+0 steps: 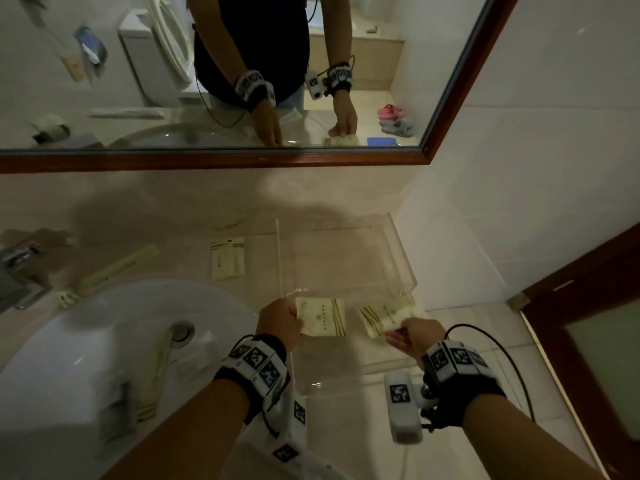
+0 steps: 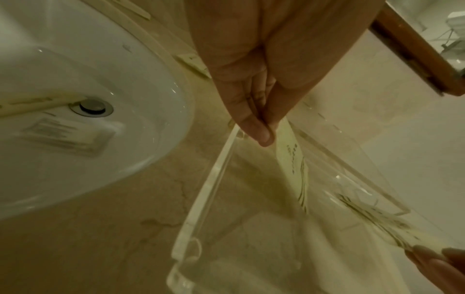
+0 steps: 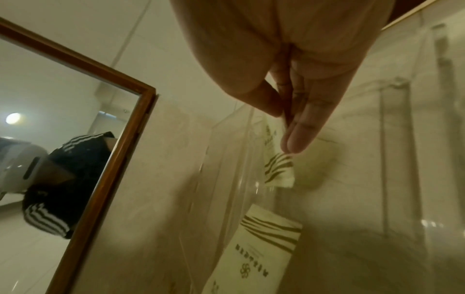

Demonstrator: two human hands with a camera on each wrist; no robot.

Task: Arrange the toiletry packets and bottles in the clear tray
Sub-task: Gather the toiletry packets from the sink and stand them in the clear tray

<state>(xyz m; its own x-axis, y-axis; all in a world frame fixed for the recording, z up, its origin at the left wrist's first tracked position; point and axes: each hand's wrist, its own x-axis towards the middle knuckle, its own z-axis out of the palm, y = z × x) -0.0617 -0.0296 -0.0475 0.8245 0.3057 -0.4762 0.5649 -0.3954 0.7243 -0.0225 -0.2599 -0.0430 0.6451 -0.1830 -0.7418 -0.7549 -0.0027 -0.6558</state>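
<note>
Left hand (image 1: 280, 320): at centre frame; thumb and fingers pinch the left edge of one packet (image 1: 322, 317), held flat over the tray (image 1: 403, 258), likely so it goes down face-up.
Right hand (image 1: 415, 336): at centre right; fingertips pinch the near corner of a second packet (image 1: 384, 317), angled toward the first; I judge the two are meant to lie side by side.
Tray: clear, on the counter right of the sink (image 1: 104, 341); both packets sit low inside its near half; whether they touch the floor I cannot tell.
Left to do: a twin packet (image 1: 228, 258) lies on the counter just left of the tray; a long sachet (image 1: 114, 270) lies at middle left; more items lie blurred in the sink; no bottles visible.
</note>
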